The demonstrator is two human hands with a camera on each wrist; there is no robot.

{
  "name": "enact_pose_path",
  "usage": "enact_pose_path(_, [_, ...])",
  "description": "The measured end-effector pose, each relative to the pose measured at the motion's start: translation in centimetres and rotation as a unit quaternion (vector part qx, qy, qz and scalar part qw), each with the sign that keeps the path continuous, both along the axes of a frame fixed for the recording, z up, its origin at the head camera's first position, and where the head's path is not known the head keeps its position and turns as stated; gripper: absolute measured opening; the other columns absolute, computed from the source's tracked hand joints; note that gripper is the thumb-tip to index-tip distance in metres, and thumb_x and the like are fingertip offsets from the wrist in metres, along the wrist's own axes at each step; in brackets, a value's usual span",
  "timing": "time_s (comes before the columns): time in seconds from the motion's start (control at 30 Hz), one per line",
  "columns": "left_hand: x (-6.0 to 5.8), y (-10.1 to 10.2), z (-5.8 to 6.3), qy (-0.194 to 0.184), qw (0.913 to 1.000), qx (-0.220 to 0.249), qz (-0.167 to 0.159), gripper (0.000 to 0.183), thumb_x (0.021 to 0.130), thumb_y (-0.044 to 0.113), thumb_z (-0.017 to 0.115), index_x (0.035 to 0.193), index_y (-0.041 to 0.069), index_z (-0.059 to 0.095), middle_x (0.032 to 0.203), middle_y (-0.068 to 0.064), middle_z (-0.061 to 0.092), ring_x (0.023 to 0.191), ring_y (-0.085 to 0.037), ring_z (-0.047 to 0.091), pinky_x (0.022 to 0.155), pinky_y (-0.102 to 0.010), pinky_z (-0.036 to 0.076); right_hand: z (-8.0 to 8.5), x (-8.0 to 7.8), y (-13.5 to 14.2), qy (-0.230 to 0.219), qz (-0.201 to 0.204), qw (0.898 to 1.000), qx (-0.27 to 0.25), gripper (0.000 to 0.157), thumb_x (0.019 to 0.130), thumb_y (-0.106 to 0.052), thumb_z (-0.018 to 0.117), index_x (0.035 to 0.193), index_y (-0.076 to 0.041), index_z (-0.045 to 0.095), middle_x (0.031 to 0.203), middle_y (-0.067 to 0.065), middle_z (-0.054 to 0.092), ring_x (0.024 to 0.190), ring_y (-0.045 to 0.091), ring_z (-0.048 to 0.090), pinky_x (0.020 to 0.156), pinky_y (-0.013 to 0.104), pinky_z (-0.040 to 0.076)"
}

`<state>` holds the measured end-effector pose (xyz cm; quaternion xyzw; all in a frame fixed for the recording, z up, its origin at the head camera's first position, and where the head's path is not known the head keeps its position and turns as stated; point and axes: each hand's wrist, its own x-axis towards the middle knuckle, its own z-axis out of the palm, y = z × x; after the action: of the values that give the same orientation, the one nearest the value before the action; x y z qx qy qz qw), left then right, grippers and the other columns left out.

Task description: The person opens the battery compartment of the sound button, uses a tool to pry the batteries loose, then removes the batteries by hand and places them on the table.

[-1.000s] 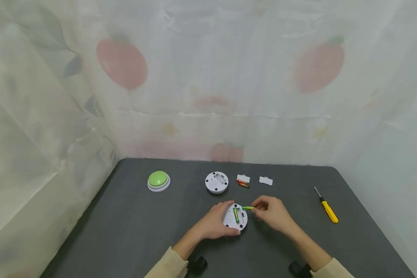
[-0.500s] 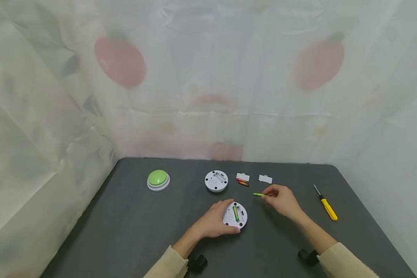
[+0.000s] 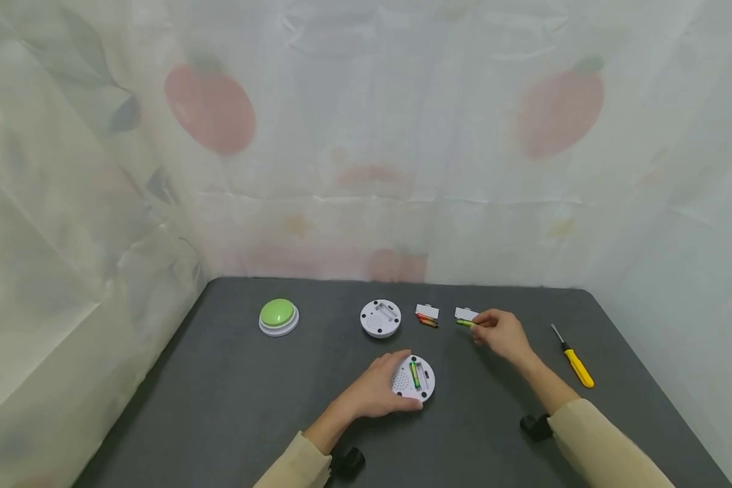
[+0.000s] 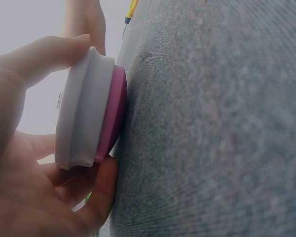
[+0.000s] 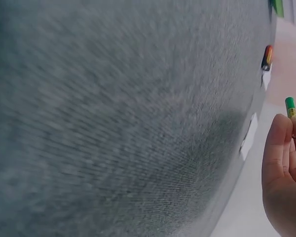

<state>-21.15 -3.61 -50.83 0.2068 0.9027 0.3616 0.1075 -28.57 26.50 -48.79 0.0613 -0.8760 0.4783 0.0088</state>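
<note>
My left hand (image 3: 375,388) grips a round white push-button unit (image 4: 84,108) by its rim, turned over so its pink dome (image 4: 113,113) faces down at the table. One green battery (image 3: 414,374) lies in its open compartment, and the slot beside it is bare. Between thumb and fingers my right hand (image 3: 505,335) pinches another green battery (image 3: 465,322), just in front of the right white battery cover (image 3: 465,313). In the right wrist view that battery's green end (image 5: 290,103) sticks out past the fingertips, above the table.
A second overturned white unit (image 3: 380,318) with a bare compartment sits at the back. Right of it, red-and-black batteries (image 3: 428,321) lie by another white cover (image 3: 428,310). A green-domed button (image 3: 277,314) is at left; a yellow-handled screwdriver (image 3: 577,367) lies at right.
My right hand has carried the green battery away from the unit, to the right and back toward the right cover. My left hand has kept its grip on the unit.
</note>
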Motion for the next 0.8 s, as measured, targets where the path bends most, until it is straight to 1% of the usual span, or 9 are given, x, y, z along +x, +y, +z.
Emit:
enact_pose_path(0.13, [-0.1,0.0,-0.2,0.007,1.0000,-0.004,-0.003,0.097,0.076,0.052,0.084,0.155,0.015,0.041,0.147,-0.006,0.050,0.134,-0.027,0.044,0.108,-0.049,0.038,-0.2,-0.7,0.0,-0.018,-0.013,1.000,-0.010,0.019,0.096,-0.002,0.067,0.111,0.009,0.066,0.096,0.019,0.069,0.081,0.028,0.071,0.072,0.038,0.058])
enact_pose_path(0.33, [-0.1,0.1,-0.4,0.011,0.9999,-0.008,-0.002,0.098,0.076,0.052,0.084,0.155,0.015,0.040,0.147,-0.006,0.050,0.136,-0.028,0.044,0.109,-0.050,0.037,-1.2,-1.7,0.0,-0.048,-0.033,0.998,-0.011,0.017,0.094,0.000,0.067,0.108,0.011,0.066,0.094,0.019,0.069,0.077,0.021,0.069,0.070,0.034,0.058])
enact_pose_path(0.5, [-0.1,0.1,-0.5,0.011,0.9999,-0.006,-0.003,0.098,0.076,0.053,0.084,0.155,0.015,0.040,0.147,-0.006,0.050,0.137,-0.029,0.043,0.109,-0.051,0.036,-1.8,-2.4,0.2,-0.053,-0.042,0.998,-0.007,0.015,0.093,0.002,0.067,0.105,0.012,0.066,0.091,0.020,0.069,0.075,0.020,0.067,0.066,0.033,0.058])
enact_pose_path(0.7, [-0.1,0.1,-0.4,0.012,0.9999,-0.009,-0.003,0.099,0.075,0.053,0.084,0.155,0.015,0.040,0.147,-0.006,0.050,0.135,-0.028,0.044,0.108,-0.050,0.037,-2.0,-2.7,0.3,-0.054,-0.044,0.997,0.025,0.015,0.093,-0.001,0.069,0.105,0.008,0.069,0.096,0.020,0.069,0.074,0.020,0.066,0.063,0.033,0.057])
enact_pose_path(0.8, [0.0,0.2,-0.4,0.011,0.9999,-0.007,-0.004,0.099,0.075,0.053,0.084,0.155,0.015,0.040,0.146,-0.006,0.050,0.132,-0.026,0.045,0.107,-0.048,0.039,-2.0,-2.7,0.3,-0.051,-0.040,0.997,0.043,0.016,0.093,-0.001,0.069,0.106,0.008,0.068,0.097,0.021,0.069,0.074,0.020,0.066,0.063,0.033,0.056])
